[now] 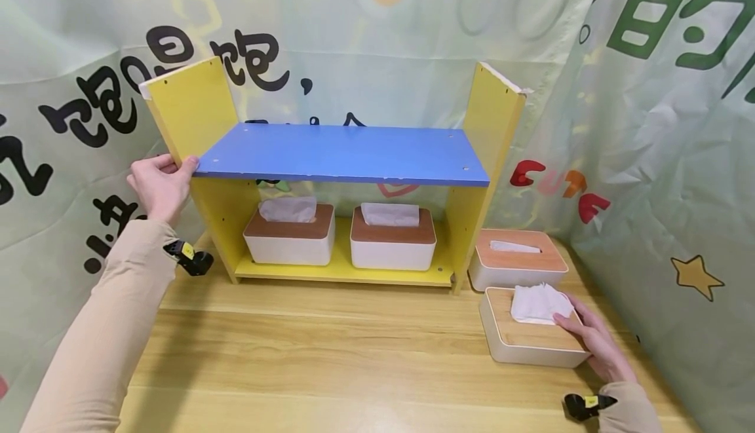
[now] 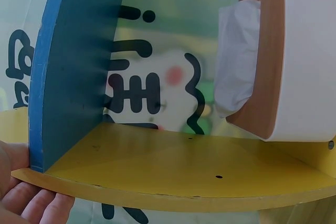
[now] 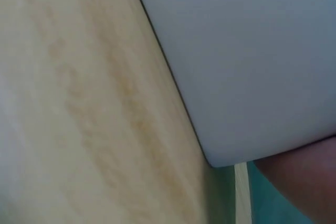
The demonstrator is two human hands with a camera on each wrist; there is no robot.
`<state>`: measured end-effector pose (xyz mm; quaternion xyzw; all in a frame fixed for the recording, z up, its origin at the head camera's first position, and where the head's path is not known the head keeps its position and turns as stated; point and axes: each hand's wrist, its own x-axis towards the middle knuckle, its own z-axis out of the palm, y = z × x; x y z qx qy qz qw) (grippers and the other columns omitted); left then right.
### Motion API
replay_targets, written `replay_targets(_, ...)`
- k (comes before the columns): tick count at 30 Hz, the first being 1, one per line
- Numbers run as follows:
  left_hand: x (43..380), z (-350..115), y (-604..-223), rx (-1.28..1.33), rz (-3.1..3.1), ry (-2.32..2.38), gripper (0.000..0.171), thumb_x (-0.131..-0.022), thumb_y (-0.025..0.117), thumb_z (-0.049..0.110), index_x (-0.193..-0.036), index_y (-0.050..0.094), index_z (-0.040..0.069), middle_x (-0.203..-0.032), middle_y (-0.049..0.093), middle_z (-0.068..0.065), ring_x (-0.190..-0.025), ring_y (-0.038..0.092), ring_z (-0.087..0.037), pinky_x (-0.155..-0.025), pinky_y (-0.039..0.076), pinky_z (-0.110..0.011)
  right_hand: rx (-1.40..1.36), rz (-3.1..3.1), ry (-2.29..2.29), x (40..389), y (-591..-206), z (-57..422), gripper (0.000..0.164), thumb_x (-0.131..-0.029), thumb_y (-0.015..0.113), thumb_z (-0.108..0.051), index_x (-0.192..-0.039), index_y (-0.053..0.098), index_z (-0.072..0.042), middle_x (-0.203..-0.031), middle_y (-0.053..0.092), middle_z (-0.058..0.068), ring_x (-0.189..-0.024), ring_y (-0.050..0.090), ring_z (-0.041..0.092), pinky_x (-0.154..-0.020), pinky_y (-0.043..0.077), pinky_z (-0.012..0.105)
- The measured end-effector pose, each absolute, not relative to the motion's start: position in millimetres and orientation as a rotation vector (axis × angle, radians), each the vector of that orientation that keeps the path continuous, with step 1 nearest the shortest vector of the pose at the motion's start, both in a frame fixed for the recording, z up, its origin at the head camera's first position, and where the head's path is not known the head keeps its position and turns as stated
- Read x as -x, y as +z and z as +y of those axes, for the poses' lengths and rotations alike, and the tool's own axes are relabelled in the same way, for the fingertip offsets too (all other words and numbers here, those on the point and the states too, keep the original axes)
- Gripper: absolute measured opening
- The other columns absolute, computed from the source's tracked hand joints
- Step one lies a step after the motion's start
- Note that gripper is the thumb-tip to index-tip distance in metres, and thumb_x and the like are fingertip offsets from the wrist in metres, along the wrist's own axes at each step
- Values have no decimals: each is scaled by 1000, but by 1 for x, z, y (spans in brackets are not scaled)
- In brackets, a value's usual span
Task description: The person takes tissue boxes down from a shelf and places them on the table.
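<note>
My left hand [image 1: 162, 184] grips the front edge of the yellow side panel [image 1: 194, 102] of a small shelf unit, right where the blue shelf board [image 1: 348, 151] meets it. In the left wrist view the thumb is by the blue board and the fingers lie on the panel's outer side. At the lower right, my right hand [image 1: 596, 341] holds a tissue box [image 1: 531, 336] with a light wooden lid by its right side, thumb over the lid near the tissue [image 1: 539, 303]. The right wrist view shows the box's pale wall [image 3: 252, 61] close up, with most fingers hidden.
Two tissue boxes with brown lids, one left [image 1: 289, 249] and one right [image 1: 392, 256], stand on the yellow bottom board [image 1: 342, 269]. Another tissue box [image 1: 516, 279] sits behind the held one, beside the unit. Printed cloth [image 1: 660, 177] hangs around the wooden table [image 1: 330, 354].
</note>
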<state>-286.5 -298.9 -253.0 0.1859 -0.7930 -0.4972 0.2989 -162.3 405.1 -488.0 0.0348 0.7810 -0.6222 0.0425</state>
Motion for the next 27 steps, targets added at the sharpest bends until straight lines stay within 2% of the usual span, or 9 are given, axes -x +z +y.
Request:
replay_targets(3,287,-299,-253,-493,-2105,-1323,50,-88,73,36,-128,67,5,-46,41,40,-101,25,6,-114,21,-33,-121,2392,-1899,162,-488,405,79,-107,47,-27,-160,-6,-3,-169,-13,9,-124,18,-27,-100,20,-1)
replay_targets(11,287,-299,-253,-492,-2098,-1324,50,-88,74,36,-126,68,5,-46,42,39,-100,25,7,-114,21,-33,-118,2428,-1887,160,-487,404,80,-105,51,-27,-160,-2,-1,-166,6,-5,-106,32,-30,-89,29,0)
replay_targets(14,286,-299,-252,-493,-2099,-1326,50,-88,74,36,-127,68,5,-46,42,39,-99,25,8,-114,21,-33,-98,2449,-1890,159,-486,403,79,-105,52,-24,-160,2,1,-165,11,-3,-108,33,-30,-89,30,-1)
replay_targets(16,286,-299,-252,-490,-2102,-1321,50,-88,74,36,-127,68,5,-46,41,39,-99,26,8,-114,22,-33,-100,2484,-1864,158,-484,402,79,-104,53,-23,-160,3,2,-166,10,2,-118,29,-27,-89,30,-1)
replay_targets(17,286,-299,-252,-489,-2104,-1318,50,-88,74,36,-127,68,5,-46,41,39,-100,26,8,-114,22,-33,-104,2509,-1838,158,-482,402,79,-104,53,-23,-160,3,3,-168,9,7,-128,24,-24,-91,30,-2)
replay_targets(19,286,-299,-253,-488,-2109,-1312,50,-88,73,36,-127,67,5,-46,41,40,-108,32,5,-115,22,-33,-116,2594,-1743,157,-478,401,81,-104,55,-25,-160,3,3,-169,6,19,-148,15,-5,-93,26,-4)
replay_targets(22,287,-299,-253,-485,-2112,-1305,50,-88,73,36,-127,68,5,-46,40,40,-125,39,-8,-116,23,-32,-137,2720,-1598,155,-470,400,85,-102,58,-28,-161,3,-1,-165,8,32,-155,10,27,-92,21,-6)
replay_targets(24,287,-299,-253,-484,-2108,-1306,50,-88,73,36,-127,68,5,-46,40,40,-135,38,-15,-116,23,-32,-115,2808,-1540,155,-467,399,84,-101,61,-28,-162,8,-4,-166,20,22,-153,20,16,-91,21,-7)
replay_targets(27,287,-300,-253,-490,-2108,-1308,50,-88,74,36,-127,68,6,-46,40,40,-133,38,-13,-116,23,-32,-70,2885,-1584,155,-465,397,80,-100,63,-25,-161,16,-5,-155,38,-11,-134,31,-11,-94,26,-6)
